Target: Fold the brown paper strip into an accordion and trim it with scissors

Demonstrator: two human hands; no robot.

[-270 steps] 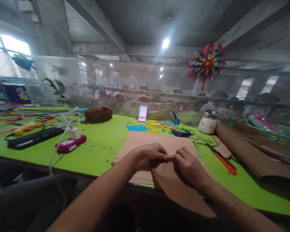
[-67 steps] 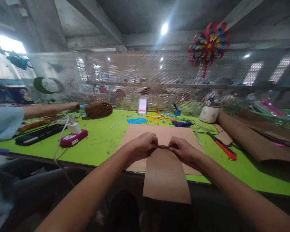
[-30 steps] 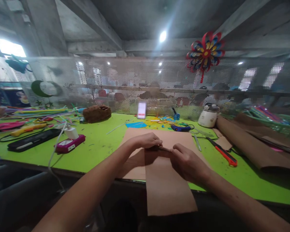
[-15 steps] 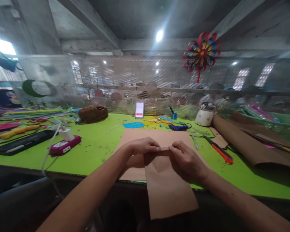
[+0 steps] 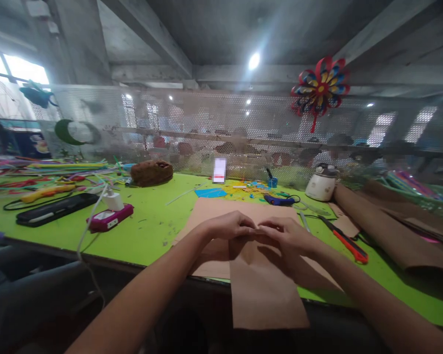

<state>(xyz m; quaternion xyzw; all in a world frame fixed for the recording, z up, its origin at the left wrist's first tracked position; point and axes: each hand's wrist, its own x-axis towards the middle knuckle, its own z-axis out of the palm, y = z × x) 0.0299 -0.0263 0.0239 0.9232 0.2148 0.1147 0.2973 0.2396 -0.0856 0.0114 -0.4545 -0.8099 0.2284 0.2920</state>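
A strip of brown kraft paper (image 5: 268,295) hangs down over the table's front edge, its upper end folded over. My left hand (image 5: 236,225) pinches the left part of that folded end. Close beside it, my right hand (image 5: 286,235) grips the same fold, thumb and fingers pressed together. The two hands' fingertips almost meet at the fold and partly hide it. Beneath them a larger sheet of brown paper (image 5: 214,209) lies flat on the green table (image 5: 151,216).
On the right lie a red utility knife (image 5: 349,243), a brown paper roll (image 5: 369,226) and a white bottle (image 5: 320,184). A blue glue gun (image 5: 279,199) rests behind the sheet. To the left are a purple power strip (image 5: 110,219) and a brown pouch (image 5: 151,173).
My right hand has slid left along the fold, closer to my left hand, and its fingers now lie flatter over it. The whole view has shifted slightly left.
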